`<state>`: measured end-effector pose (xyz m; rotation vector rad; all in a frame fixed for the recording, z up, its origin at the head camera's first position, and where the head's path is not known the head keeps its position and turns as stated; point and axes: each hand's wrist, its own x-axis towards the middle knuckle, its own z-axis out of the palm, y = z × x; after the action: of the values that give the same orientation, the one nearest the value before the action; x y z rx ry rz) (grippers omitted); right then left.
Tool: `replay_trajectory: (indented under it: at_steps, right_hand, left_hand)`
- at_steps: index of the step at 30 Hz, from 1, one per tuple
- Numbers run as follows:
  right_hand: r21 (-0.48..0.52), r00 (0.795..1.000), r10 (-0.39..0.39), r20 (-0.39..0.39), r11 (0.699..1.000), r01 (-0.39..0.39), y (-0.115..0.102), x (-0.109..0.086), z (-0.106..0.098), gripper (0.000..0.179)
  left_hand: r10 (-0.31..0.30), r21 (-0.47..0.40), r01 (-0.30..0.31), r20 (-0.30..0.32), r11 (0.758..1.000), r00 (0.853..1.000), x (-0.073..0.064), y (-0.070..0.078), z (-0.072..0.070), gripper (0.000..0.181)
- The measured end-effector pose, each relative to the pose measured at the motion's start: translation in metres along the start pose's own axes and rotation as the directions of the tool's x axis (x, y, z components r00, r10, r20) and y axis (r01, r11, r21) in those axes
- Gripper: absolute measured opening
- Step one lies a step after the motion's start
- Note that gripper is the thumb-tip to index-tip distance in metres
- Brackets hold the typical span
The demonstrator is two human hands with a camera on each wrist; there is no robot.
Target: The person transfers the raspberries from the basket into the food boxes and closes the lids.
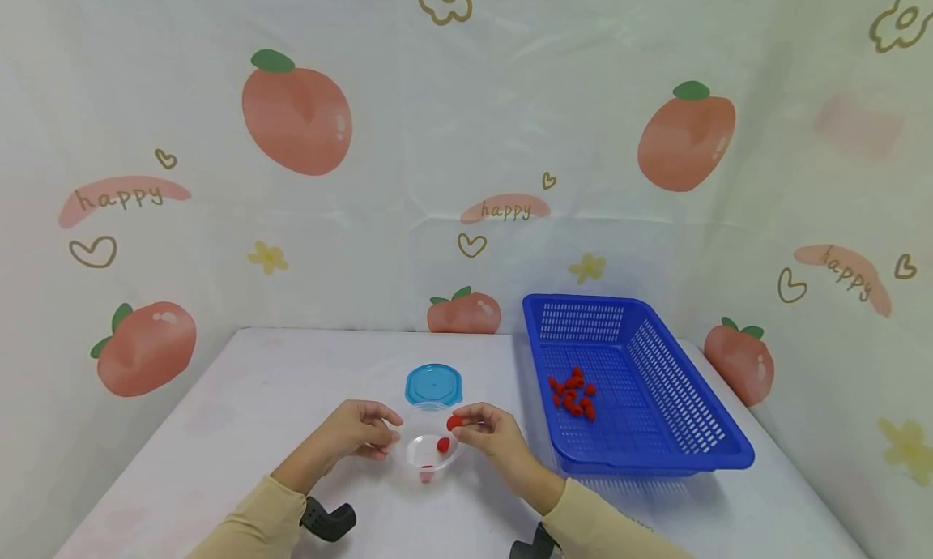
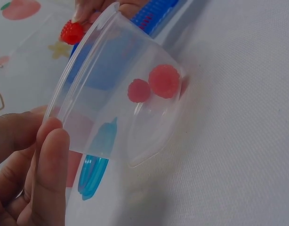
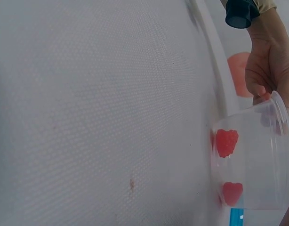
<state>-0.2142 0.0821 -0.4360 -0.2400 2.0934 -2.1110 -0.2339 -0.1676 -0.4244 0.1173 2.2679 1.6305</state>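
Note:
A clear plastic bowl (image 1: pixel 408 455) with a round rim stands on the table in front of me. Two red raspberries lie at its bottom, one raspberry (image 2: pixel 164 81) larger in the left wrist view than the other raspberry (image 2: pixel 139 90). My left hand (image 1: pixel 359 429) holds the bowl at its left rim, fingertips on the edge. On the opposite side, my right hand (image 1: pixel 497 441) pinches a raspberry (image 2: pixel 72 32) between thumb and fingers, close over the right rim. A blue lid (image 1: pixel 434 385) lies flat just behind the bowl.
At the right stands a blue plastic basket (image 1: pixel 649 454) with slotted walls, holding several more raspberries (image 1: pixel 572 395) toward its left side. The white table (image 1: pixel 291 364) ends at a printed cloth (image 1: pixel 408 138) hanging behind it.

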Motion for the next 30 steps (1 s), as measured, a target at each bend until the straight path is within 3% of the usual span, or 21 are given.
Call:
replay_trajectory:
  at_steps: [13,30]
  right_hand:
    - [-0.048,1.000,0.020,-0.014,0.999,-0.020,0.0024,-0.0003,-0.0014,0.036]
    - [0.001,1.000,0.021,0.012,1.000,-0.021,0.0003,-0.0005,-0.0022,0.037]
  left_hand:
    - [0.028,-0.008,-0.028,0.022,1.000,0.999,-0.0001,-0.0018,-0.0009,0.034]
    - [0.017,-0.005,-0.017,0.018,1.000,1.000,-0.0019,0.0019,-0.0003,0.035]
